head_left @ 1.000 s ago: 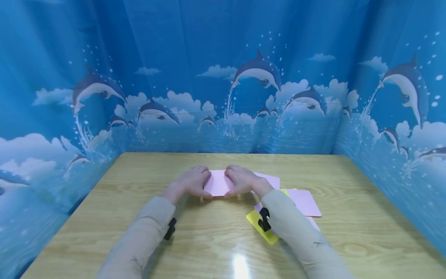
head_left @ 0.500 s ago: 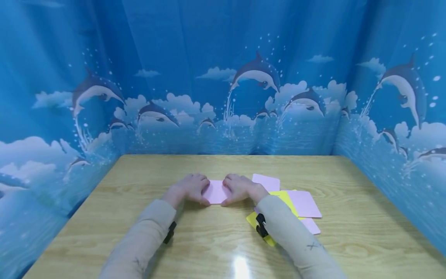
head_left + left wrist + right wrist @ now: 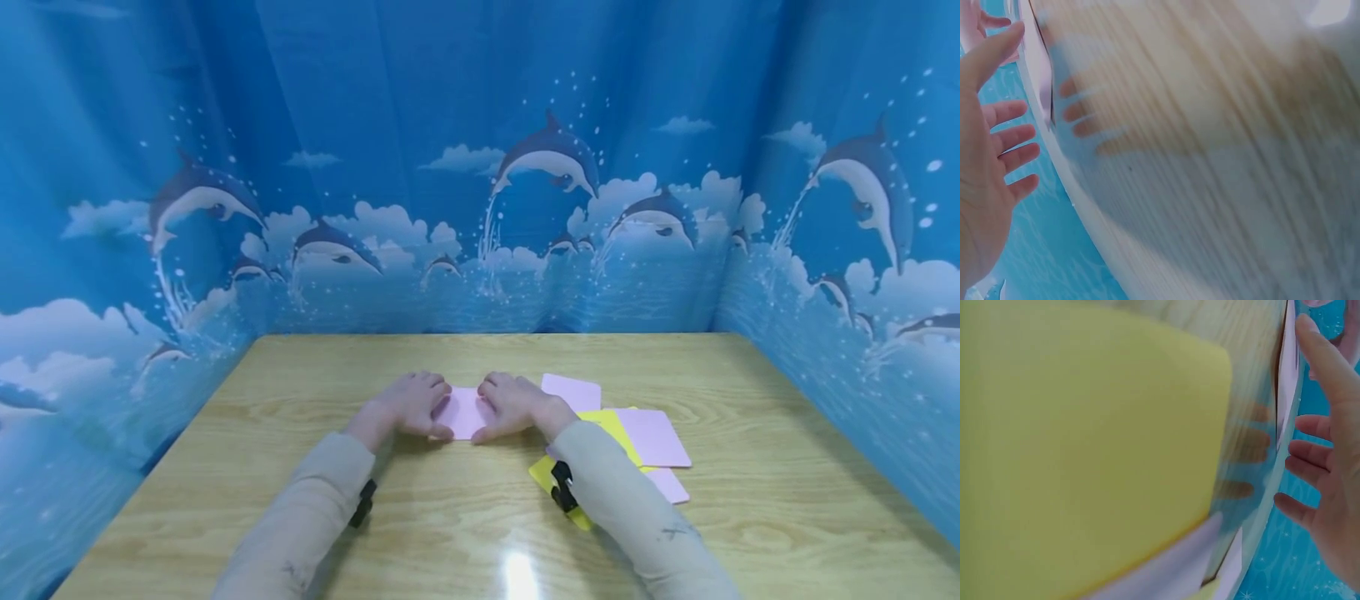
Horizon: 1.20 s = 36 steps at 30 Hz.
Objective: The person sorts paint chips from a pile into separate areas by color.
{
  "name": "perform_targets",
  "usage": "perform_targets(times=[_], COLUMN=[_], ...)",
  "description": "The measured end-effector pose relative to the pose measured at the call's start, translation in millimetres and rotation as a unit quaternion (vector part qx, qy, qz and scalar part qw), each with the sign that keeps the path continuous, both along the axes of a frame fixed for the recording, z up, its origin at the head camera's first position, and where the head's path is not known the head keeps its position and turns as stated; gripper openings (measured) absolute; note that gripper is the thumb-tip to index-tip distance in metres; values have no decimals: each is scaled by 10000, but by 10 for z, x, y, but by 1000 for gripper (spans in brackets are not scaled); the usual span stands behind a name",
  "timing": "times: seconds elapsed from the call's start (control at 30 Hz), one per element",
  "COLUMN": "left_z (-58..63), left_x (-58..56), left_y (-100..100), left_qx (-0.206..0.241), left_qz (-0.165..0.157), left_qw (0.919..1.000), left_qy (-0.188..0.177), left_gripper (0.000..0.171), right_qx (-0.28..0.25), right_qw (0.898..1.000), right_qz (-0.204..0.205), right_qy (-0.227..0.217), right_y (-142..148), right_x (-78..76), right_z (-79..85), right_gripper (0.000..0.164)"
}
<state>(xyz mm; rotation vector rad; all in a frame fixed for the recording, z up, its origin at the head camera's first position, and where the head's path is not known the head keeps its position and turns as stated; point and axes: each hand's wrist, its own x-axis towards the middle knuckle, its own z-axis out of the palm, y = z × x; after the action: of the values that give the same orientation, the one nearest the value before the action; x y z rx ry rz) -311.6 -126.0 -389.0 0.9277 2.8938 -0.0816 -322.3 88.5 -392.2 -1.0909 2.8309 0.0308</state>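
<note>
A pale pink card lies flat at the middle of the wooden table. My left hand is at its left end, and my right hand faces it from the other side. Seen from the left wrist, the pink card stretches past the thumb, while the other fingers of the left hand are spread and relaxed. The right wrist view has the right hand likewise loosely spread, its thumb tip close to the card.
Right of the hands, loose pink cards and yellow cards overlap on the table, partly under the right sleeve. One yellow card fills much of the right wrist view. A blue dolphin curtain surrounds the table's back and sides.
Both hands and the pink card between them came slightly nearer to me and lower during the first half second. Since then they have stayed nearly still.
</note>
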Motion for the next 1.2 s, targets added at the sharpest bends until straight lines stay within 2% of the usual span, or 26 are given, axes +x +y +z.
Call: perform_targets(times=[0.2, 0.4, 0.57, 0.9, 1.07, 1.2], left_z=[29, 43, 41, 118, 172, 193], left_x=[14, 57, 104, 247, 261, 251], left_y=[47, 135, 266, 587, 737, 870], left_qx=[-141, -343, -312, -438, -393, -420], left_qz=[-128, -581, -709, -845, -721, -719], left_qw=[9990, 9944, 9919, 9890, 9921, 9924], left_qy=[395, 819, 1007, 1137, 949, 902], left_gripper=[81, 82, 79, 78, 78, 77], right_qx=[-52, -168, -190, -595, -671, -615], right_qw=[9997, 9991, 9991, 9966, 9959, 9968], right_qz=[-87, -65, -160, -250, -173, -162], right_qy=[223, 372, 338, 510, 588, 474], right_y=[108, 257, 438, 858, 1056, 1218], right_x=[12, 66, 133, 278, 337, 376], right_z=[68, 132, 197, 212, 215, 222], right_gripper=[81, 65, 68, 67, 67, 69])
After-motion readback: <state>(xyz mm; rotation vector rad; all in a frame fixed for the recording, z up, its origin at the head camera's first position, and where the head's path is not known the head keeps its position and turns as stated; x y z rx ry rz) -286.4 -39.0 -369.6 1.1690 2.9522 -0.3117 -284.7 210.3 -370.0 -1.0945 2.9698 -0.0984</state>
